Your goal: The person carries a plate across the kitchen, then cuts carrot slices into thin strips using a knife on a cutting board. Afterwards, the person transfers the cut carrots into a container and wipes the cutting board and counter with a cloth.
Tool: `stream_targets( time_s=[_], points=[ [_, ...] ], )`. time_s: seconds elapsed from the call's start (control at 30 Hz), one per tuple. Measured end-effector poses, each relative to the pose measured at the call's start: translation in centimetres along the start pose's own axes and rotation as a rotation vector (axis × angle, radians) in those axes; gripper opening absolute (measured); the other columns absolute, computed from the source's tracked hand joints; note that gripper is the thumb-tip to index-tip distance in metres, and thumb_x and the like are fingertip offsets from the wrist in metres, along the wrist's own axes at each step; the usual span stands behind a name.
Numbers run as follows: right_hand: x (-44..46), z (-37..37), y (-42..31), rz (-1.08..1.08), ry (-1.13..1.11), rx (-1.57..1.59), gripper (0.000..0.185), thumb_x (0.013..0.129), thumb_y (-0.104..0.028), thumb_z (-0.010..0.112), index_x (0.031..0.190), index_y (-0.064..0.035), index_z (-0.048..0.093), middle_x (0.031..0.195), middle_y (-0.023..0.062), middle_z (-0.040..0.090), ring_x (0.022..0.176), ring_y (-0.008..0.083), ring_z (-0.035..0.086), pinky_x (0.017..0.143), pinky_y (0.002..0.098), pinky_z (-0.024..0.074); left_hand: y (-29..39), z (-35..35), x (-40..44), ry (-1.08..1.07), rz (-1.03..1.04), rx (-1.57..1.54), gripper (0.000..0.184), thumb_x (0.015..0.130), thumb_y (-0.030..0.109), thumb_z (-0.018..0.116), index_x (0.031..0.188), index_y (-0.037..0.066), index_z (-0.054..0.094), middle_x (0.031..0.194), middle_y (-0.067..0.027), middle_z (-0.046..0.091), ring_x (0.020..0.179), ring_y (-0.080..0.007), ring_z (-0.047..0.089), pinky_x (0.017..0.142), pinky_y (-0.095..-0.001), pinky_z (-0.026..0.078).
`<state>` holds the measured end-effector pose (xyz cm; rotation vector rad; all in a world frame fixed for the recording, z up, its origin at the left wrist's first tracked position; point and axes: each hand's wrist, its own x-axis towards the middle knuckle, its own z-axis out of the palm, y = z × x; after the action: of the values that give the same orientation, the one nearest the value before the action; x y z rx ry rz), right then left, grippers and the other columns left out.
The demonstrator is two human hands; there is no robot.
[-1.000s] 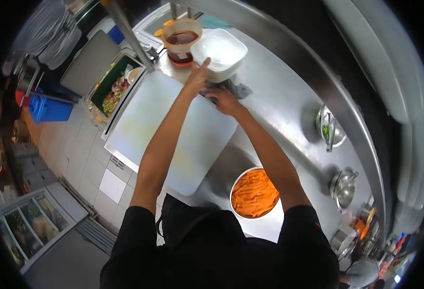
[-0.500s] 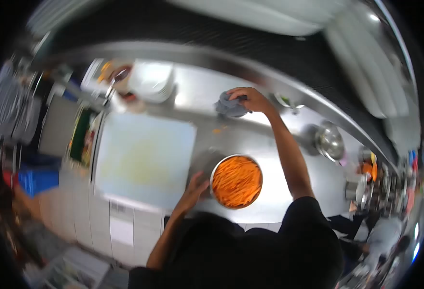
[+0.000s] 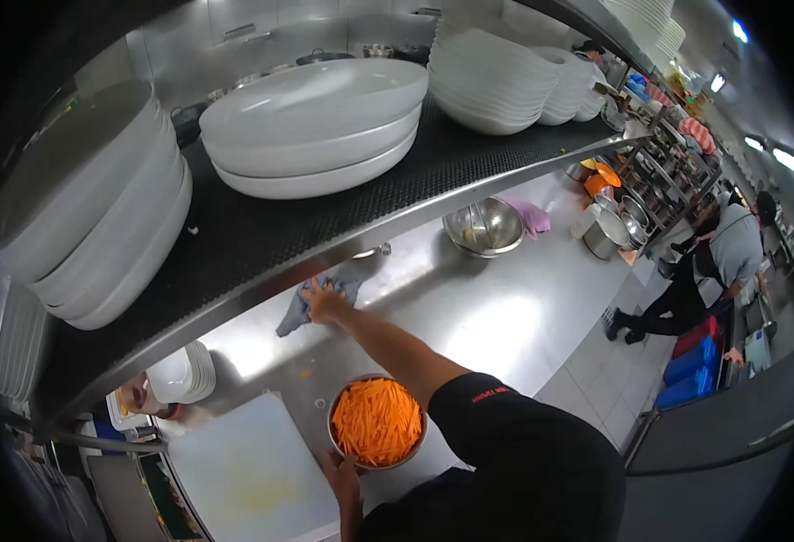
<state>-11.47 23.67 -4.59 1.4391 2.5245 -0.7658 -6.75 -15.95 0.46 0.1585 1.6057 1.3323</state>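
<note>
My right hand presses a crumpled grey cloth onto the steel counter beneath the shelf edge, its fingers closed on part of it. A round metal bowl stands near the front of the counter, filled with orange carrot strips. At the bowl's lower left side is my left hand, with its thumb by the rim and its fingers along the outer wall. A large white cutting board lies just left of that hand. A few orange scraps lie on the counter between bowl and cloth.
A black shelf with stacked white dishes overhangs the counter's back. White bowls stand beyond the board. Farther right are an empty metal bowl, a pink cloth and metal pots. Another person stands at far right.
My view has tilted up and turned, bringing the shelf and dishes into view. My right hand has moved the cloth along the counter's back. My left hand has come against the carrot bowl.
</note>
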Motion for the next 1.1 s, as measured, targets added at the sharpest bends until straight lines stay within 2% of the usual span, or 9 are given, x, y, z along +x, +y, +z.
stream_targets(
  time_s=[0.1, 0.27, 0.37, 0.57, 0.77, 0.87, 0.93, 1.0, 1.1],
  points=[
    [-1.7, -1.3, -1.4, 0.014, -0.006, -0.029, 0.083, 0.082, -0.04, 0.07, 0.152, -0.0264, 0.026, 0.162, 0.0095, 0.004, 0.143, 0.0493, 0.013, 0.106, 0.0734, 0.0226, -2.1, -0.2, 0.7, 0.029, 0.143, -0.071, 0.026, 0.078, 0.005, 0.061, 0.102, 0.001, 0.053, 0.088, -0.0097, 0.06, 0.068, -0.0164, 0.061, 0.055, -0.0304, 0.05],
    [-0.5, 1.5, -0.9, -0.056, 0.029, -0.061, 0.088, 0.083, -0.058, 0.063, 0.153, -0.0205, 0.025, 0.161, 0.0167, 0.011, 0.141, 0.0543, 0.016, 0.105, 0.0748, 0.0219, -3.3, 0.9, -0.5, -0.004, 0.087, -0.16, 0.021, 0.076, 0.002, 0.06, 0.096, -0.002, 0.06, 0.076, -0.0052, 0.062, 0.06, -0.0124, 0.057, 0.051, -0.0269, 0.043],
    [-1.3, 3.1, -2.0, -0.168, 0.123, -0.065, 0.077, 0.084, -0.054, 0.062, 0.149, -0.0223, 0.035, 0.16, 0.0171, 0.013, 0.14, 0.0535, 0.019, 0.103, 0.0768, 0.0206, -5.6, 1.8, -1.1, 0.107, 0.087, -0.332, 0.013, 0.076, -0.001, 0.059, 0.09, -0.002, 0.058, 0.074, -0.0058, 0.061, 0.059, -0.0123, 0.057, 0.053, -0.026, 0.043],
    [-4.6, 8.1, -4.1, -0.534, -0.004, -0.15, 0.052, 0.088, -0.023, 0.061, 0.138, -0.0259, 0.048, 0.159, -0.0002, 0.024, 0.142, 0.0428, 0.025, 0.11, 0.0673, 0.0222, -7.4, 0.4, -7.4, 0.265, 0.014, -0.408, 0.02, 0.072, -0.006, 0.055, 0.091, -0.002, 0.056, 0.079, -0.008, 0.062, 0.071, -0.0167, 0.064, 0.061, -0.0311, 0.053],
    [-18.3, 14.0, -1.6, -0.628, 0.113, -0.137, 0.049, 0.078, -0.01, 0.062, 0.126, -0.0229, 0.06, 0.152, 0.0008, 0.038, 0.127, 0.0415, 0.041, 0.104, 0.0632, 0.0299, -11.6, -5.9, -20.1, 0.506, -0.038, -0.589, 0.029, 0.068, -0.009, 0.052, 0.096, -0.006, 0.055, 0.088, -0.0132, 0.065, 0.078, -0.0229, 0.066, 0.067, -0.0312, 0.054],
    [-31.7, 21.8, -0.4, -0.96, 0.378, -0.224, 0.038, 0.075, -0.001, 0.06, 0.11, -0.0176, 0.064, 0.133, 0.0088, 0.055, 0.107, 0.0391, 0.051, 0.089, 0.0569, 0.0389, -18.7, -10.5, -26.8, 0.665, 0.064, -0.725, 0.038, 0.066, -0.008, 0.053, 0.104, -0.007, 0.055, 0.095, -0.013, 0.065, 0.085, -0.0237, 0.065, 0.076, -0.0313, 0.052],
    [-39.1, 20.5, -1.7, -0.811, -0.166, 0.487, 0.04, 0.076, 0.008, 0.054, 0.111, -0.0077, 0.063, 0.125, 0.0131, 0.06, 0.113, 0.0322, 0.055, 0.1, 0.0393, 0.042, -18.6, -10.9, -30.2, 0.815, 0.183, -0.827, 0.038, 0.066, -0.006, 0.054, 0.104, -0.007, 0.056, 0.096, -0.0107, 0.065, 0.089, -0.0239, 0.064, 0.081, -0.0312, 0.051],
    [-40.2, 18.6, -1.7, -0.708, -0.404, 0.683, 0.042, 0.078, 0.002, 0.056, 0.118, -0.0098, 0.061, 0.124, 0.0116, 0.058, 0.114, 0.0244, 0.056, 0.093, 0.0352, 0.0458, -19.6, -11.5, -33.3, 0.989, 0.219, -0.882, 0.03, 0.069, -0.004, 0.055, 0.098, -0.003, 0.058, 0.097, -0.0091, 0.065, 0.087, -0.0219, 0.064, 0.076, -0.0288, 0.05],
    [-32.2, 12.7, 1.3, -0.838, -0.239, 0.758, 0.049, 0.075, -0.001, 0.059, 0.124, -0.0085, 0.059, 0.109, 0.0049, 0.061, 0.095, 0.0168, 0.057, 0.079, 0.0317, 0.0478, -23.0, -14.1, -37.5, 1.208, 0.189, -0.909, 0.022, 0.071, -0.001, 0.057, 0.093, 0.001, 0.06, 0.095, -0.0082, 0.066, 0.081, -0.0182, 0.063, 0.069, -0.0265, 0.048]
  ],
)
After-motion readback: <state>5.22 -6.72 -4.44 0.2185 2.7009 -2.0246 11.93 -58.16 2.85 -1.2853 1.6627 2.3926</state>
